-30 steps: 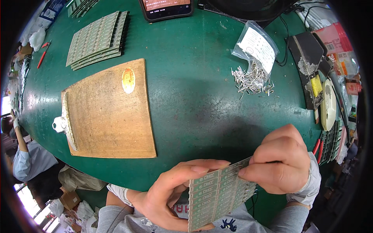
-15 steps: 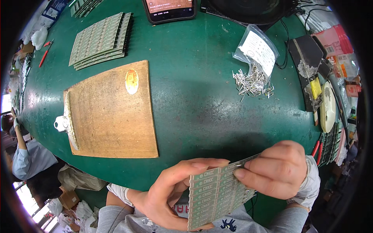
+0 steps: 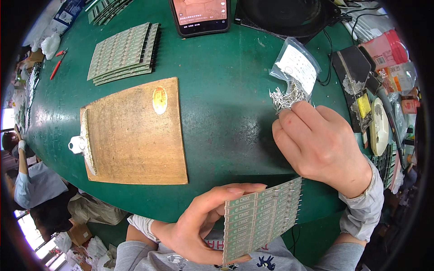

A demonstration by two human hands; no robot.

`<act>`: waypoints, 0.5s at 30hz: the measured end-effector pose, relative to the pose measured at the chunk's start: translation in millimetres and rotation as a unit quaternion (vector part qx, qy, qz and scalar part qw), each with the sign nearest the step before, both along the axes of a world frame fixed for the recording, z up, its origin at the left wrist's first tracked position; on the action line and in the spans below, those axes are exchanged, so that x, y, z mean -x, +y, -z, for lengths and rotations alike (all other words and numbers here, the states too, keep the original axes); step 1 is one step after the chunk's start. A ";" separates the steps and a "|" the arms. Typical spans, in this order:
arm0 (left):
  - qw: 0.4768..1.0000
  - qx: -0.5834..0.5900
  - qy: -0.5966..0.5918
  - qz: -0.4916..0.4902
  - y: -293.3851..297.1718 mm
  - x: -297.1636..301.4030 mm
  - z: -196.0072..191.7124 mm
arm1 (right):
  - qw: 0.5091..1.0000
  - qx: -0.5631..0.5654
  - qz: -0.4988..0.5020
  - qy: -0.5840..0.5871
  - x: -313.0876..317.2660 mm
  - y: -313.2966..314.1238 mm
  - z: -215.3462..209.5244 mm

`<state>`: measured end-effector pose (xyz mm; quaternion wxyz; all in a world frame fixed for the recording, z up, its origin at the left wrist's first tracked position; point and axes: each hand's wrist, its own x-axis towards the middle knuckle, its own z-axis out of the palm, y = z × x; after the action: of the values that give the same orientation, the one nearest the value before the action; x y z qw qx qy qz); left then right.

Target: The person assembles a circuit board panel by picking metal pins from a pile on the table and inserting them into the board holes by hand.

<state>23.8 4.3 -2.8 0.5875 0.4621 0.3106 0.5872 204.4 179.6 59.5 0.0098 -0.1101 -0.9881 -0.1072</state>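
My left hand (image 3: 192,228) grips the left edge of a green circuit board panel (image 3: 260,221), thumb below and fingers above, and holds it tilted up near my body. Rows of small printed outlines cover the panel, and thin metal pins stick out along its right edge. Out over the table, my right hand (image 3: 323,147) has its fingers drawn together at the near side of a heap of small silver pins (image 3: 284,98). Its fingertips are hidden, so what they pinch does not show. The heap spills from a clear plastic bag (image 3: 296,65) with a white label.
A wooden clipboard (image 3: 135,135) lies left of centre on the green table (image 3: 217,149). Behind it are stacked board panels (image 3: 120,54) and red-handled pliers (image 3: 58,65). A phone (image 3: 201,18) stands at the back. A soldering iron stand (image 3: 355,86) is on the right. Another person (image 3: 38,180) sits far left.
My right hand has left the panel's upper edge and moved up and away to the pin heap. The left hand still holds the panel. The view has shifted slightly.
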 end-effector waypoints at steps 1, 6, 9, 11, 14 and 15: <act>1.000 0.013 -0.016 -0.021 -3.1 -0.9 2.5 | 1.000 -0.001 -0.001 0.001 0.2 -0.6 0.5; 1.000 0.000 -0.002 -0.023 -4.6 -1.2 6.3 | 0.989 0.071 0.061 0.115 -8.2 -9.1 0.4; 1.000 -0.001 0.002 -0.023 -5.4 -1.7 5.9 | 0.969 0.111 0.044 0.217 -16.7 -13.2 7.0; 1.000 -0.005 0.006 -0.027 -4.8 -1.8 5.5 | 0.959 0.143 0.044 0.241 -19.6 -20.0 3.4; 0.999 -0.008 0.010 -0.031 1.2 -1.4 1.5 | 0.924 0.241 0.065 0.290 -24.6 -35.2 -1.4; 0.999 -0.012 0.021 -0.023 5.4 -1.1 -4.5 | 0.894 0.306 0.083 0.315 -26.3 -40.2 -2.7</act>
<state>25.0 9.6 1.7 0.5614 0.4740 0.3266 0.5946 230.7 139.4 62.2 0.2778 -0.2174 -0.9044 0.2402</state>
